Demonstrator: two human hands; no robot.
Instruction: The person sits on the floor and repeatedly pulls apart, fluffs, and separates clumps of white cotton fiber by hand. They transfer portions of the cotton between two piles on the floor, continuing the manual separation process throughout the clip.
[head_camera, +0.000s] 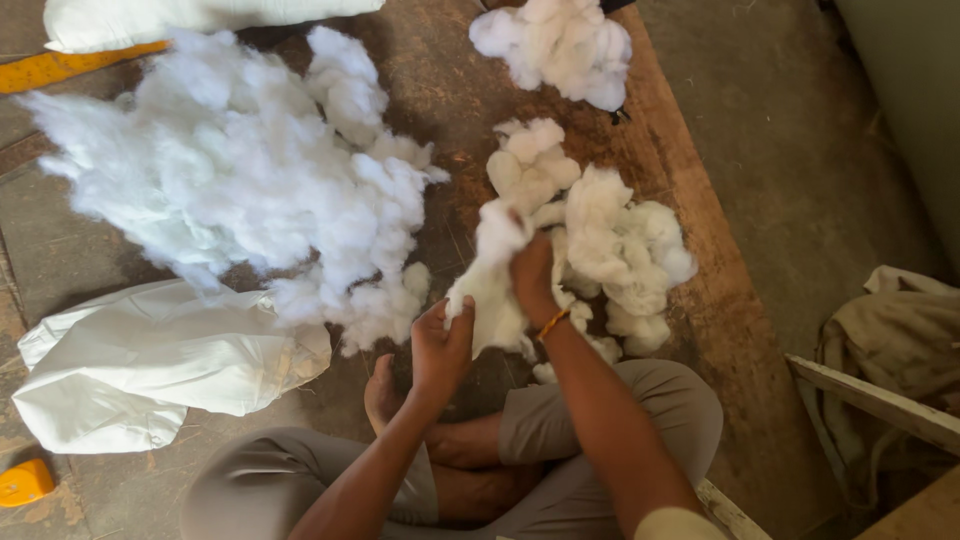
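I sit cross-legged on the floor. My left hand (440, 345) and my right hand (533, 278) both grip one clump of white fibre stuffing (490, 270), stretched between them. The left hand holds its lower end, the right its upper part. A wristband circles my right wrist. Just beyond the hands lies a lumpy heap of stuffing (615, 240). A much larger, fluffier pile of stuffing (250, 180) spreads to the left.
A white cloth sack (150, 365) lies at the left beside my knee. Another stuffing clump (560, 40) sits at the top. A wooden plank (690, 200) runs along the right; crumpled beige cloth (900, 340) and an orange object (25, 482) lie at the edges.
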